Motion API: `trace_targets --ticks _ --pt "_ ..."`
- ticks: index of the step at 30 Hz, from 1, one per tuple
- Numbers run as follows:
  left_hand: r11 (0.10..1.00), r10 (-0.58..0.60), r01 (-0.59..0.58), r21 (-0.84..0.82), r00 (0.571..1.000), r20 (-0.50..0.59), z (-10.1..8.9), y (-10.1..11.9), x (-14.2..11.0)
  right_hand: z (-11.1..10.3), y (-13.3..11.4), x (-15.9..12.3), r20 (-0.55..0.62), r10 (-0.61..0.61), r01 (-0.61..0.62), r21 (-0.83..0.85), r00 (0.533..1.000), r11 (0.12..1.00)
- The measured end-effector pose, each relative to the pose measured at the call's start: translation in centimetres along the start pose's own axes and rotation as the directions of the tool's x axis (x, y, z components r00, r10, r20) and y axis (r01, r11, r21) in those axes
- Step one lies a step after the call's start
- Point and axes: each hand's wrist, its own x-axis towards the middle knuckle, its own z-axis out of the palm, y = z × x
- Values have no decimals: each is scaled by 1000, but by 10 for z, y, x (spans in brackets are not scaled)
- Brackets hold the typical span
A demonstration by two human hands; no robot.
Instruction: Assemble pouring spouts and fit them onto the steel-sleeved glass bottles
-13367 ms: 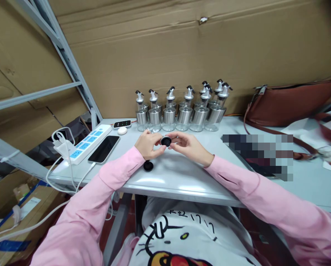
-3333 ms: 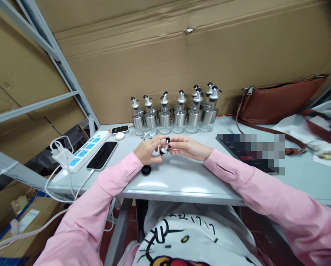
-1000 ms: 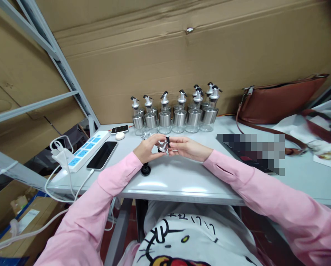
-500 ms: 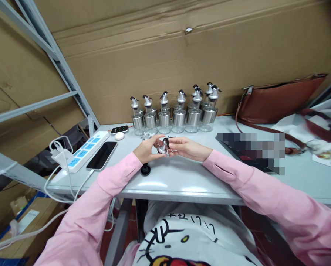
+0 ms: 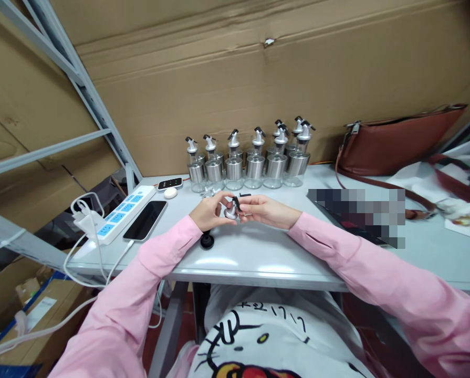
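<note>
My left hand (image 5: 209, 214) pinches a small silver pourer spout (image 5: 230, 213) between thumb and fingers, above the front half of the table. From the other side, my right hand (image 5: 268, 211) has its fingertips closed on the black flip cap (image 5: 236, 203) at the spout's top. A dark piece and a thin pin-like bit stick out by the right fingers; their details are too small to tell. A round black stopper (image 5: 207, 241) lies on the table below my left hand. Behind that hand are loose silver and clear pieces (image 5: 208, 193), partly hidden.
Several glass-and-steel oil bottles (image 5: 254, 167) with pourers stand in rows along the cardboard wall (image 5: 203, 84). Leftward lie a power strip (image 5: 124, 215), a phone (image 5: 145, 221), a small device (image 5: 170, 184) and a white round case (image 5: 170, 193). A brown bag (image 5: 400, 144) sits right.
Both hands stay in nearly the same place. The spout and its black cap have tilted slightly between the fingers.
</note>
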Motion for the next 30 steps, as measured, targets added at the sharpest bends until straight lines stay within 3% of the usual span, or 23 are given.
trace_targets --ticks 10,18,22,27,30 --pt "999 -1 1 37 1000 -6 1 -3 0 0 -1 -1 -21 10 -10 21 1000 1000" --pt "911 133 -110 398 991 -32 -3 0 -1 5 0 1 -114 33 -29 35 993 999" --pt "865 184 -158 477 983 -8 -3 -1 0 11 1 1 -180 32 -27 29 983 999" --pt "846 206 -171 504 978 -14 0 -2 0 10 6 5 -263 -52 2 -185 963 983" --pt "859 192 -136 494 979 -63 0 -2 -1 6 7 5 -343 -191 25 -434 920 901"
